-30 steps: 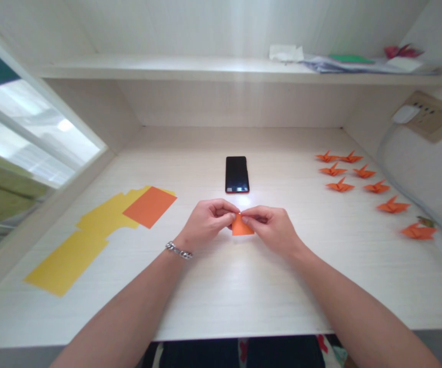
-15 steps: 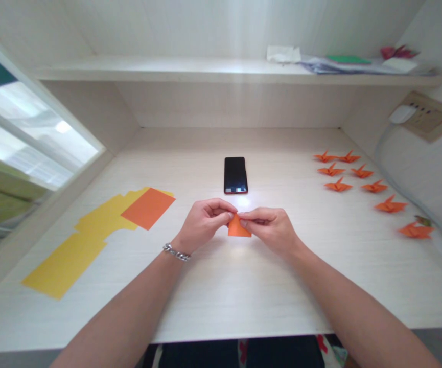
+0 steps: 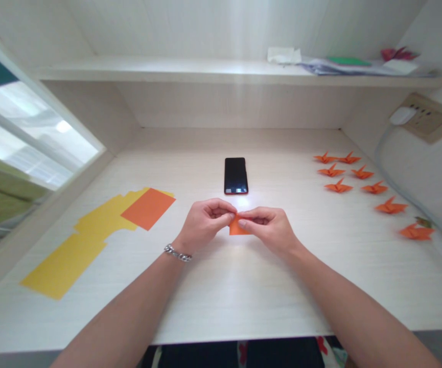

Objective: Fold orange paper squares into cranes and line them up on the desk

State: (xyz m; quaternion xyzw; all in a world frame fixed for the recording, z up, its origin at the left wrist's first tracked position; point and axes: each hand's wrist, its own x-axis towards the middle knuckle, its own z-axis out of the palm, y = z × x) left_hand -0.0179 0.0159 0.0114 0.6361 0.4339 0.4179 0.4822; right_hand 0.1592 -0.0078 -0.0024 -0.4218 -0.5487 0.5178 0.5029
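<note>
A small folded orange paper point(image 3: 236, 228) sits just above the desk at its middle, pinched from both sides. My left hand point(image 3: 205, 223), with a metal bracelet at the wrist, has its fingers closed on the paper's left edge. My right hand point(image 3: 270, 229) pinches the paper's top right part between thumb and fingers. Most of the paper is hidden behind my fingers.
A black phone point(image 3: 236, 175) lies flat behind my hands. Yellow sheets point(image 3: 75, 245) with an orange sheet point(image 3: 147, 208) on top lie at the left. Several folded orange paper cranes point(image 3: 358, 181) stand at the right. A shelf point(image 3: 205, 69) above holds papers; a wall socket point(image 3: 423, 118) is at the right.
My fingers have shifted slightly on the orange paper; less of it shows below my right hand now. The hands stay in the same spot.
</note>
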